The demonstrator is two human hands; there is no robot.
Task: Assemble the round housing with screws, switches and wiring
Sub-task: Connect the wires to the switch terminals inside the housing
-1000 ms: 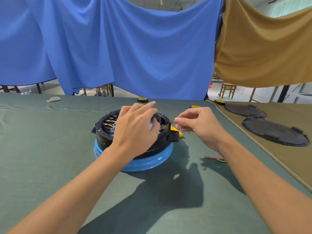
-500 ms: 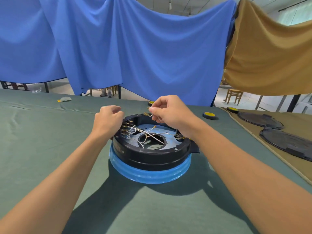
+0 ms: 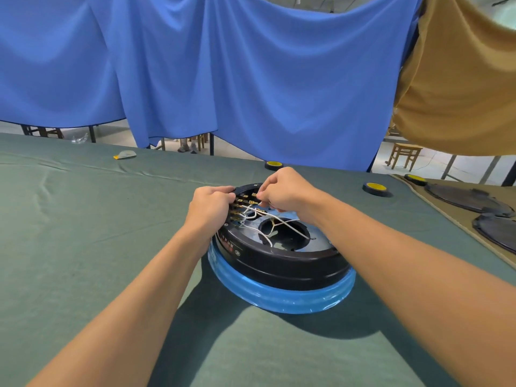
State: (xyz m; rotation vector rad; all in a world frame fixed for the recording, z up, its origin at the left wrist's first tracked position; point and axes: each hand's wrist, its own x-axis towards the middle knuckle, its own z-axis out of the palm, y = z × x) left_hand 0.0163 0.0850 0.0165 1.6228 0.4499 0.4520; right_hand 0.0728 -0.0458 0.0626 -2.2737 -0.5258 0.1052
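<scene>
Housing [image 3: 279, 263]: round, black on a blue base, open side up on green cloth [image 3: 83, 233], with white wires [image 3: 282, 223] crossing its centre hole. Left hand [image 3: 208, 205] at the housing's far left rim, fingers curled together against the brass terminals [image 3: 239, 203], grip not discernible. Right hand [image 3: 282, 191] over the housing's far rim, thumb and forefinger pinching one of the wires' ends beside those terminals; black lids [image 3: 469, 196] well right of the housing.

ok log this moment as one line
phase: wiring | left hand: grips round housing rim beside terminals | right hand: pinches brass connector on white wire | housing: on green table
</scene>
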